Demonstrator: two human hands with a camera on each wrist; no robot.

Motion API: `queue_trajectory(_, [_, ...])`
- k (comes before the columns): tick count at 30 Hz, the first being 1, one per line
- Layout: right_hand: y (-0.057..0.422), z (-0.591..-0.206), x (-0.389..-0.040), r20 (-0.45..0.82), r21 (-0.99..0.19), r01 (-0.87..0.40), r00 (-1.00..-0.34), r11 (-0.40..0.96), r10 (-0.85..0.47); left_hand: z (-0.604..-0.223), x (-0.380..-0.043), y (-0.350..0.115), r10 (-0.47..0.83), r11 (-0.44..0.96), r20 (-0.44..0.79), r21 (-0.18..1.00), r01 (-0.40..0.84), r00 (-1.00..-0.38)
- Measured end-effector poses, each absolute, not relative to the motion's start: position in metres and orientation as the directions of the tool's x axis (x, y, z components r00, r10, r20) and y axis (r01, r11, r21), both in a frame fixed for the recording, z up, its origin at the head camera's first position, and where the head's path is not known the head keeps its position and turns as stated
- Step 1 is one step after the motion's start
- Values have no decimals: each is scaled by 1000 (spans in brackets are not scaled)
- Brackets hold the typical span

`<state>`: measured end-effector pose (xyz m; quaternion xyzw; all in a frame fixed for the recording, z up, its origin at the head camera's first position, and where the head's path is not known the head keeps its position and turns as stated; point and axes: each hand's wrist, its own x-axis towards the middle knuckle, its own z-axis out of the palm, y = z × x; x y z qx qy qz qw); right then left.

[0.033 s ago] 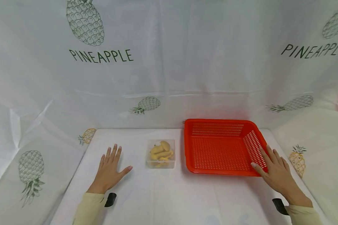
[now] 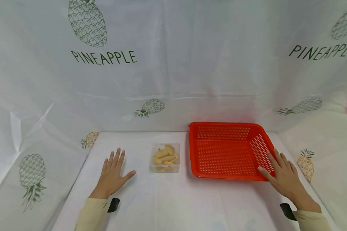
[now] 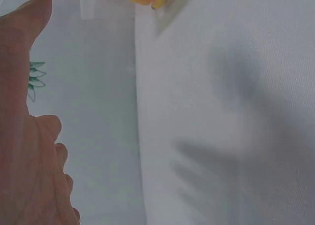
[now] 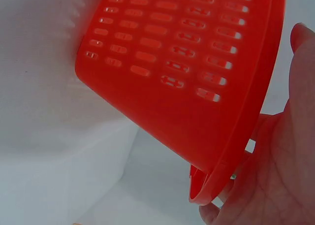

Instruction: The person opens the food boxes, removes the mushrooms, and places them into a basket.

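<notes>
With fingers spread, my left hand (image 2: 110, 178) hovers palm down over the left part of the table and holds nothing; its shadow shows in the left wrist view. To its right stands a small clear plastic box (image 2: 174, 170) with several yellow mushroom-like pieces (image 2: 165, 158). A red perforated plastic basket (image 2: 225, 177) sits farther right, nothing inside it. My right hand (image 2: 284, 178) lies over the basket's front right rim, fingers extended. In the right wrist view the palm is close beside the red rim (image 4: 258, 107); whether it touches, I cannot tell.
A white-covered table (image 2: 176, 205) carries everything. Behind it and at both sides hangs a pale sheet (image 2: 179, 70) printed with pineapples. Dark bands (image 2: 113, 205) sit at both wrists, below the beige sleeves (image 2: 91, 215).
</notes>
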<state>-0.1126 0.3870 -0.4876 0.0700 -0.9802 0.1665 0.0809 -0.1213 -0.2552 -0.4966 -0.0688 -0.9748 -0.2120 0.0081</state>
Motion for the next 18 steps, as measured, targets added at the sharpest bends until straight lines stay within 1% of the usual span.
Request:
queue_trajectory(10, [375, -486, -115, 219, -320, -208, -966, 924, -141, -504, -120, -255, 152, 874, 76, 456, 170, -985])
queue_trajectory(18, [350, -480, -113, 242, -303, -266, -950, 915, -196, -513, -121, -247, 170, 854, 93, 482, 194, -981])
